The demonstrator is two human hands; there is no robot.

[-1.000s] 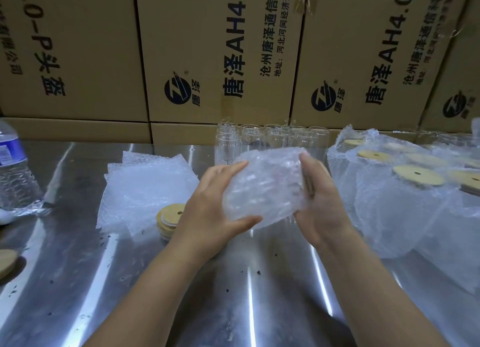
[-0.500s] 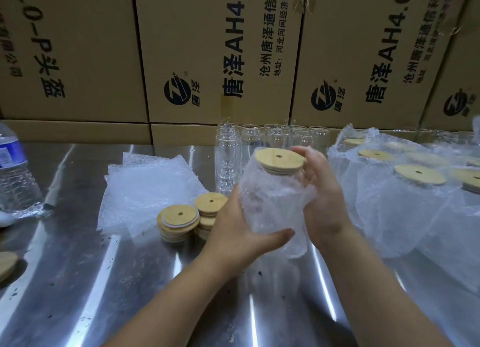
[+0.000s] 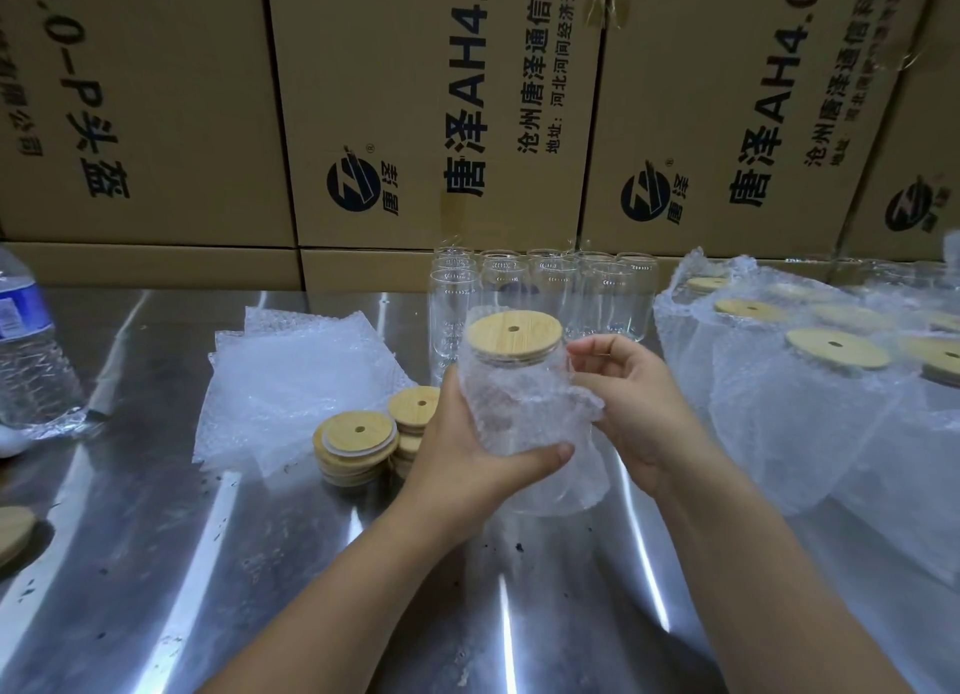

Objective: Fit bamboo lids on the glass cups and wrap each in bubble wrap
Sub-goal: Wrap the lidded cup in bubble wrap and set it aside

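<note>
Our left hand gripped the glass cup upright over the tabletop, with the bamboo lid on it. Our right hand held the bubble wrap at its side.

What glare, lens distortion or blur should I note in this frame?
Head view: long glare streaks cross the steel table; head view, the wide lens tilts the cardboard boxes at the edges; head view, the wrapped cup, left hand and right hand are sharp, while the bare glass cups behind are hard to separate.
</note>
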